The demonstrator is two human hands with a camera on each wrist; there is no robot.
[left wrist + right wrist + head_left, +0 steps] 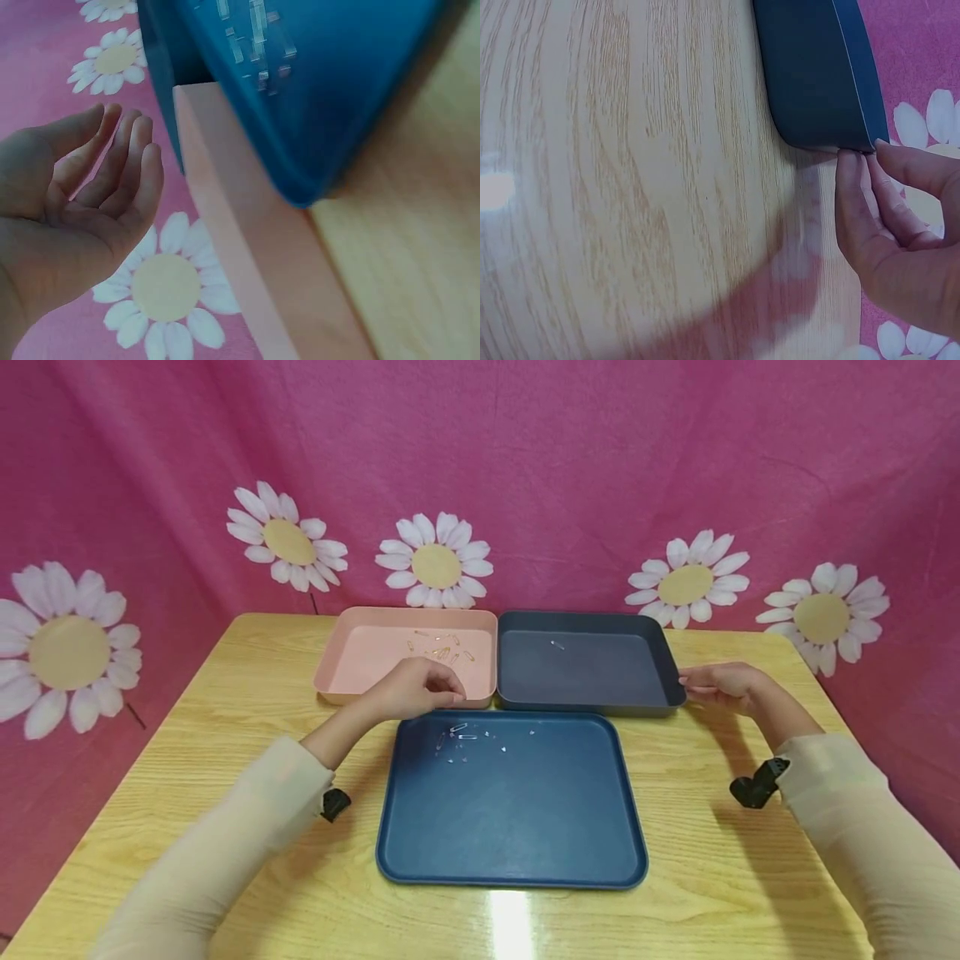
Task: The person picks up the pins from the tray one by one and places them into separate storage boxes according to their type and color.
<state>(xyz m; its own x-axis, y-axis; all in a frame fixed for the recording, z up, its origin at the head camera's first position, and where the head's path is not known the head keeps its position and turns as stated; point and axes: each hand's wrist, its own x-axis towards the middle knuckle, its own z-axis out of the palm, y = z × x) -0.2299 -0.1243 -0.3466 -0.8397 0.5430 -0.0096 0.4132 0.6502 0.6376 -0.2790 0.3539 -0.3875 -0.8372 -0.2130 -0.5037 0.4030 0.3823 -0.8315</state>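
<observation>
My left hand (420, 687) hovers over the front edge of the pink tray (360, 660), fingers bent loosely downward. In the left wrist view nothing shows between its fingertips. Several gold safety pins (442, 653) lie in the pink tray. At the right end of the dark grey tray (600, 675), my right hand (723, 685) pinches the rim between thumb and fingers. One silver safety pin (557, 645) rests inside that tray. On the blue tray (525, 818) in front, silver safety pins (467, 737) and several tiny shiny pieces (503, 749) lie near its far edge.
The pink and dark grey trays stand side by side at the back of the wooden table (697, 827). Behind them hangs a pink cloth (540, 485) with daisies. Black wrist devices (757, 783) are worn on both arms.
</observation>
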